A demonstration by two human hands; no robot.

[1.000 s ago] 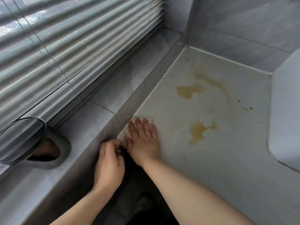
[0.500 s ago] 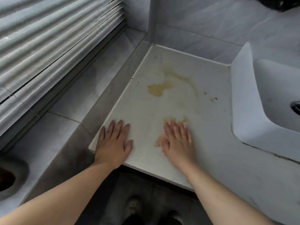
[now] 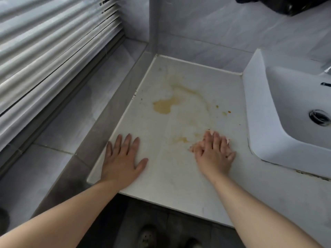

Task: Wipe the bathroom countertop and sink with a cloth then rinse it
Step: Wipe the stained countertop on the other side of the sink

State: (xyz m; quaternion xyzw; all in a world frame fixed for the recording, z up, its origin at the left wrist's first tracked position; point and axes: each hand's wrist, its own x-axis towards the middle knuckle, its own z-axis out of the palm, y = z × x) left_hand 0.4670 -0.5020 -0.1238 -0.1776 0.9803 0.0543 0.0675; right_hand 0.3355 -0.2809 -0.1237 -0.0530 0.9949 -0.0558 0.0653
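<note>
The white countertop (image 3: 179,176) carries yellow-brown stains (image 3: 163,106) near its middle and back. My right hand (image 3: 214,152) lies flat on a small pinkish cloth (image 3: 227,141), which shows only at my fingertips and beside my thumb, close to the white sink (image 3: 279,122) on the right. A fainter stain smear (image 3: 180,139) sits just left of that hand. My left hand (image 3: 122,158) rests palm down with fingers spread on the counter's front left corner, holding nothing.
A grey tiled ledge (image 3: 75,119) runs along the left under window blinds (image 3: 44,42). The sink drain (image 3: 319,116) shows in the basin. Tiled walls close the back. A dark object (image 3: 286,4) hangs top right. Shoes (image 3: 148,236) show on the floor below.
My right hand has slid the cloth from the counter's left front corner rightward toward the sink, smearing the near stain. My left hand moved up onto the counter's corner and flattened.
</note>
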